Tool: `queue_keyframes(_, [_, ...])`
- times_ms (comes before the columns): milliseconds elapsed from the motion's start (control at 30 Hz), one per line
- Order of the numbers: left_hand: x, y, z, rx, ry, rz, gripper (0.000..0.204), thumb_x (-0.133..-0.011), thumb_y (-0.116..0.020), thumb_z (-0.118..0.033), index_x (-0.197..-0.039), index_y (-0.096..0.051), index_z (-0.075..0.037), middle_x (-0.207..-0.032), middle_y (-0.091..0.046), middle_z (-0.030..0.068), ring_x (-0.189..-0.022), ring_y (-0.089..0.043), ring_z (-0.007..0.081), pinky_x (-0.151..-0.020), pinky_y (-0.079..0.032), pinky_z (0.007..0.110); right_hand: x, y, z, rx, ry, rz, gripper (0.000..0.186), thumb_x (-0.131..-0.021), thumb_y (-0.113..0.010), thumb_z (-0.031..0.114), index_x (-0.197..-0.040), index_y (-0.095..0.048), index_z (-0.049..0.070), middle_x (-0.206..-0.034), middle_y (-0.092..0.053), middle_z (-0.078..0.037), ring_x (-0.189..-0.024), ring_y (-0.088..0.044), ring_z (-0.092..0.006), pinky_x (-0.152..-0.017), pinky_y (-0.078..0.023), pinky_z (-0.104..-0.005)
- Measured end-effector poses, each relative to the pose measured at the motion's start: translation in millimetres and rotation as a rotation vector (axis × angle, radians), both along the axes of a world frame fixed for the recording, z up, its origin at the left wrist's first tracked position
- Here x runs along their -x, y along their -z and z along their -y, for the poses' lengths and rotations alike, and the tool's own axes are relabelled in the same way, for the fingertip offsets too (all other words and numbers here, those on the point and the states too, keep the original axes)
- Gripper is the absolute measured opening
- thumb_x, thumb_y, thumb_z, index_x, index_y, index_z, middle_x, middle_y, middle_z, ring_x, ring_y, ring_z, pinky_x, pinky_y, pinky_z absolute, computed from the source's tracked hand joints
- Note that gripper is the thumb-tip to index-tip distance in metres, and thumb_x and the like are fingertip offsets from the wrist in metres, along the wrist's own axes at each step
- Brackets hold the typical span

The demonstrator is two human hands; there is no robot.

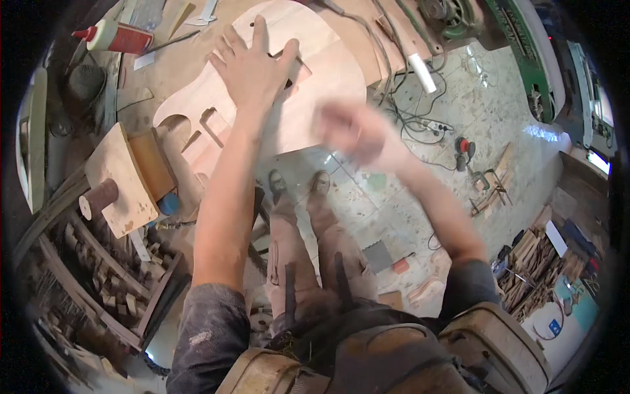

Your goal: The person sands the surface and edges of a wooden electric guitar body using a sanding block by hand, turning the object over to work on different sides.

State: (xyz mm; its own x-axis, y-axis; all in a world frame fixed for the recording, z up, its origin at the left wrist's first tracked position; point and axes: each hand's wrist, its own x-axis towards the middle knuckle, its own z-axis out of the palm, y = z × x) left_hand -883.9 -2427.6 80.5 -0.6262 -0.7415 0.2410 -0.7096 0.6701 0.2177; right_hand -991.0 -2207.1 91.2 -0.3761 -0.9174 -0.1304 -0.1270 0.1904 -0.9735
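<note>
Left hand: the left hand (252,65) is laid flat, palm down, on the guitar-shaped wooden board (328,72); its fingers (260,31) are spread wide and nothing is gripped.
Right hand: the right hand (351,131) is seen only as a blur near the board's near edge; whether it is opened or closed, or whether anything is held, cannot be told.
Wooden board: it is laid flat on the desk (190,72), pale, with cut-outs at its left end and a slot beside the left hand's thumb.
Left of the board: a smaller wooden panel (118,177) is propped at the desk's edge, with a dark sanding drum (98,198) touching it.
Far corner: a white glue bottle with a red cap (115,36) is laid on its side on the desk, well apart from both hands.
Floor: cables (420,115) and a small red tool (464,148) are seen on the tiled floor (499,105) to the right.
Below the desk: wood offcuts (111,282) are stacked in a rack.
</note>
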Motion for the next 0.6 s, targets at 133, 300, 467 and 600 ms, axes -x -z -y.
queue_keyframes(133, [22.9,2.3,-12.1,-0.025,0.037,-0.079,0.087,-0.089,-0.054,-0.073,-0.157,-0.047,-0.02,-0.163,-0.029,0.0338,-0.151,-0.026,0.0526,-0.122,-0.015,0.065,85.4,-27.3,23.4,0.111,0.06,-0.851,0.048,-0.097,-0.072,0.019,-0.138,-0.057,0.0,-0.099,-0.077,-0.01,-0.102,-0.072,-0.0206,-0.088,-0.057,-0.0351])
queue_keyframes(300, [8.5,0.7,0.4,0.02,0.026,-0.091,0.084,-0.089,-0.058,-0.069,-0.154,-0.051,-0.017,-0.161,-0.032,0.0348,-0.15,-0.028,0.0536,-0.122,-0.014,0.067,-22.7,-17.1,-29.4,0.315,-0.016,0.493,0.058,-0.096,-0.069,0.004,-0.149,-0.048,0.001,-0.136,-0.063,-0.009,-0.123,-0.065,-0.0253,-0.101,-0.054,-0.0401])
queue_keyframes(467, [26.7,5.1,-10.5,0.008,0.032,-0.035,0.088,-0.09,-0.049,-0.076,-0.16,-0.044,-0.023,-0.164,-0.029,0.0322,-0.152,-0.026,0.0516,-0.123,-0.015,0.064,95.2,-24.1,22.5,-0.007,0.07,-0.766,0.033,-0.093,-0.074,0.022,-0.121,-0.069,0.005,-0.115,-0.073,-0.011,-0.101,-0.072,-0.0262,-0.086,-0.056,-0.0357])
queue_keyframes(600, [3.9,6.8,1.2,0.035,-0.001,0.018,0.089,-0.09,-0.049,-0.077,-0.16,-0.044,-0.023,-0.164,-0.029,0.0321,-0.152,-0.026,0.0516,-0.123,-0.014,0.064,10.4,-14.2,2.4,0.099,0.169,0.109,0.034,-0.095,-0.073,0.022,-0.124,-0.068,0.004,-0.112,-0.073,-0.013,-0.105,-0.071,-0.026,-0.091,-0.055,-0.0354])
